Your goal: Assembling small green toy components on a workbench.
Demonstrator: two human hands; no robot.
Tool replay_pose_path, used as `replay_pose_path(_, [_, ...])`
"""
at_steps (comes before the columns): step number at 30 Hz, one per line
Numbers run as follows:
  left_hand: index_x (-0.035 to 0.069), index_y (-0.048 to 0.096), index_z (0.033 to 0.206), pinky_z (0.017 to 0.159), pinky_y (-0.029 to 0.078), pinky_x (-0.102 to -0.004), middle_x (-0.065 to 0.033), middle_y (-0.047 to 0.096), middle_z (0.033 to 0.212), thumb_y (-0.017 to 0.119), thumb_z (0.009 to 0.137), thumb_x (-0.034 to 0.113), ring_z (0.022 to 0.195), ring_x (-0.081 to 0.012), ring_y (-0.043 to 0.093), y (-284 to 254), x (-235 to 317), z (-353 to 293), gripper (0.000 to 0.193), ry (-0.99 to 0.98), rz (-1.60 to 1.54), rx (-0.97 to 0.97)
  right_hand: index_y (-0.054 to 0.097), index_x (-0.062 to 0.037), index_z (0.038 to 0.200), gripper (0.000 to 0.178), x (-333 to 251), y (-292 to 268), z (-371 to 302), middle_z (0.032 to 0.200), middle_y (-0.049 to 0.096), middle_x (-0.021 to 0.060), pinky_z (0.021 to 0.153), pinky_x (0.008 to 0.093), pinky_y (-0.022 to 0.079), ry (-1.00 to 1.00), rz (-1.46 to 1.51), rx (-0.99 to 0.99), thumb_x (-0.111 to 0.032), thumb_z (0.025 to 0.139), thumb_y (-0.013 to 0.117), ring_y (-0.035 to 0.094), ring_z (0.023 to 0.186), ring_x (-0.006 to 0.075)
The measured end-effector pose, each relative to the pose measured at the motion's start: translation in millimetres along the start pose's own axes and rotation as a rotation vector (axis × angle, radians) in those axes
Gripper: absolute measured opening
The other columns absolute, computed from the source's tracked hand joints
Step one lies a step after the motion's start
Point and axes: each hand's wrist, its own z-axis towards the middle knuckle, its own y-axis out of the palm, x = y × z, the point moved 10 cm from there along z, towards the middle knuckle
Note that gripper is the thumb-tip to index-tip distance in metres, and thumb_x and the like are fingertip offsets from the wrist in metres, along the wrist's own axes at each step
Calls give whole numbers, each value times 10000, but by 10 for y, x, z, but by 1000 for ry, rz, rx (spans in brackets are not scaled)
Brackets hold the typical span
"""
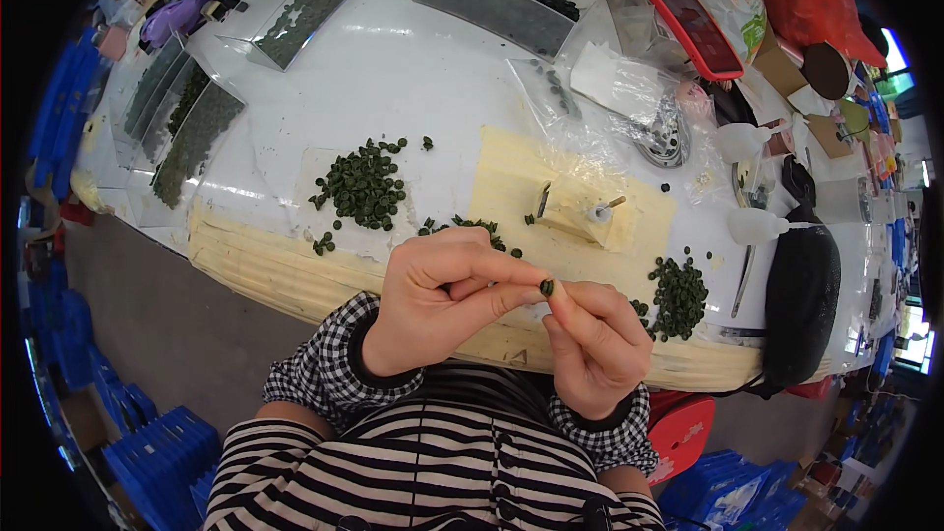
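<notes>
Between the fingertips of both hands sits a small dark green round piece (547,287), its kind too small to make out. My left hand (438,290) pinches it from the left with thumb and forefinger. From the other side my right hand (598,339) grips it, also thumb to forefinger. Just beyond the hands lies a small fixture (578,211) with an upright pin on a yellow sheet (497,172). A pile of like green pieces (362,187) is to the left, and a smaller pile (680,297) lies right of my right hand. A few loose pieces (482,228) show behind my left hand.
Clear trays of dark pieces (492,5) stand along the back and far left. A red-cased phone (680,15) leans at the back right. White squeeze bottles (752,226) and a black pouch (801,285) lie on the right. Yellow tape covers the table's front edge (265,261).
</notes>
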Motion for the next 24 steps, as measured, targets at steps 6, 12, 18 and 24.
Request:
replay_pose_path(6, [67, 733, 982, 496, 262, -203, 63, 400, 556, 741, 755, 2, 530, -34, 338, 8, -2, -6, 237, 11, 13, -2, 684, -5, 1055, 318, 19, -27, -17, 919, 653, 116, 641, 262, 509, 11, 17, 19, 71, 747, 702, 636, 755, 205])
replay_pose_path(12, [63, 731, 980, 497, 257, -207, 65, 387, 561, 746, 751, 7, 532, -35, 329, 17, -11, -7, 236, -1, 18, -13, 688, -1, 1038, 307, -4, -33, -11, 909, 654, 115, 645, 263, 509, -1, 16, 26, 70, 740, 705, 637, 759, 208])
replay_pose_path(18, [61, 731, 947, 495, 256, -206, 65, 379, 561, 756, 738, 5, 528, -36, 325, 13, -18, -5, 218, -2, 24, 0, 688, 4, 1034, 301, -1, -37, -16, 906, 655, 116, 645, 265, 511, -12, 18, 33, 68, 740, 705, 638, 761, 209])
replay_pose_path(24, [67, 734, 951, 489, 268, -209, 53, 390, 560, 749, 733, -5, 527, -44, 345, 16, 42, -4, 231, 40, 80, 1, 688, 7, 1033, 295, 4, -47, -18, 902, 656, 119, 635, 263, 504, -2, 27, 39, 67, 745, 703, 635, 754, 207])
